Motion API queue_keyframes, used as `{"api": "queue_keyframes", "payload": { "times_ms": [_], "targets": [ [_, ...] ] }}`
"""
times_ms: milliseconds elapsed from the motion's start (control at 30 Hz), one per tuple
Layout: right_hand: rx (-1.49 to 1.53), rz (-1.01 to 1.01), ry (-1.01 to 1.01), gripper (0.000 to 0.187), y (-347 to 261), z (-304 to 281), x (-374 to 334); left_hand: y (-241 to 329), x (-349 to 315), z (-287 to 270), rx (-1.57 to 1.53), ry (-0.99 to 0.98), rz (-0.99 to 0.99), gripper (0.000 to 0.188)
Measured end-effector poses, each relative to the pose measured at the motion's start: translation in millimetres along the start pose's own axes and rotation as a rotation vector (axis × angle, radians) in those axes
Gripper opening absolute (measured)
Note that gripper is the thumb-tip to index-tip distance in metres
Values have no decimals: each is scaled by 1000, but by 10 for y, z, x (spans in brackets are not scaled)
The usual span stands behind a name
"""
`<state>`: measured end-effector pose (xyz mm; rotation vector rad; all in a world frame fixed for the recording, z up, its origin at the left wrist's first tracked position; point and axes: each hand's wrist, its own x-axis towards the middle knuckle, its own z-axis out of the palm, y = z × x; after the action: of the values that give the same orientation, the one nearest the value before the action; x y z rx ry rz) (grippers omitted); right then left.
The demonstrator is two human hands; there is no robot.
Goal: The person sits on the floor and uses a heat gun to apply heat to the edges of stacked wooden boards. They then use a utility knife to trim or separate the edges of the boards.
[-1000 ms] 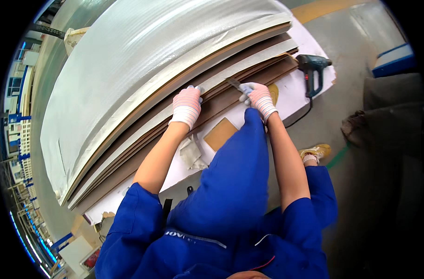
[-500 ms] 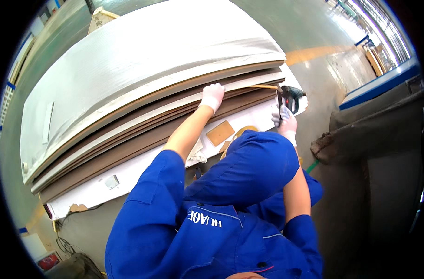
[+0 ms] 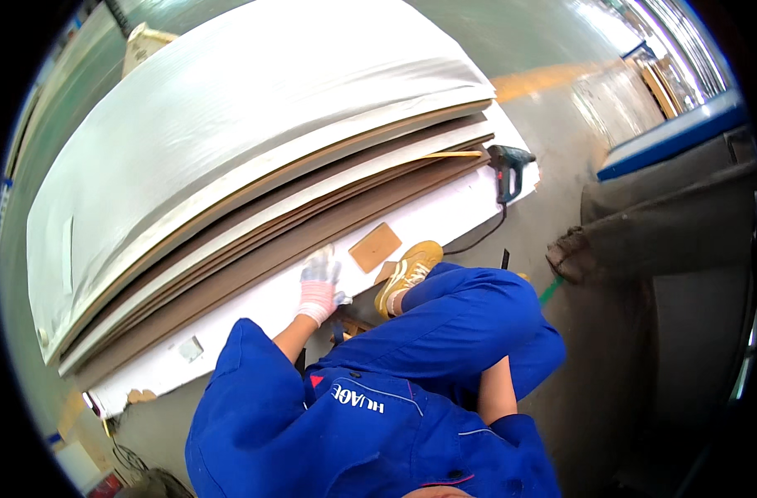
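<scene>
My left hand (image 3: 318, 286), in a pale glove with a pink cuff, is low over the white board (image 3: 254, 349), beside the lowest brown panel (image 3: 229, 314). Its fingers look stretched out, slightly blurred; whether the cloth seen there earlier lies under them I cannot tell. Only the forearm (image 3: 496, 390) of my right arm shows; the right hand is hidden behind my blue trouser leg. A thin black tip (image 3: 505, 259) sticks out beyond that knee. A corded dark power tool (image 3: 511, 173) lies at the board's right end. A thin yellowish strip (image 3: 453, 154) rests on the panel edges.
A stack of panels under a white wrapped top (image 3: 254, 108) fills the upper left. A small brown rectangular piece (image 3: 374, 249) lies on the white board, near my yellow shoe (image 3: 411, 270). Dark fabric (image 3: 652, 224) hangs at right by a blue beam (image 3: 677, 137).
My left hand has left the panel edges and come down toward me onto the white board. My right hand, earlier holding a dark thin tool beside the power tool, has drawn back behind my leg.
</scene>
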<state>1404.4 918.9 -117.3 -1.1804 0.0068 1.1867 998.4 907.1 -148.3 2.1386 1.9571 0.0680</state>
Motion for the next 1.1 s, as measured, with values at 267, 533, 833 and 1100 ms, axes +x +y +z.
{"api": "queue_keyframes", "payload": {
  "times_ms": [267,533,833,1100],
  "targets": [
    [304,89,-79,20,146,-415,492,-163,515,-132,-311,122,310,40],
    [59,-42,-67,21,673,-876,805,-351,1600,-2944,45,1197,53,58],
    [318,96,75,26,329,-679,165,200,1434,-1210,-201,532,472,45],
    [196,107,92,27,318,-684,170,750,1059,136,-11,-157,-16,105]
  ]
}}
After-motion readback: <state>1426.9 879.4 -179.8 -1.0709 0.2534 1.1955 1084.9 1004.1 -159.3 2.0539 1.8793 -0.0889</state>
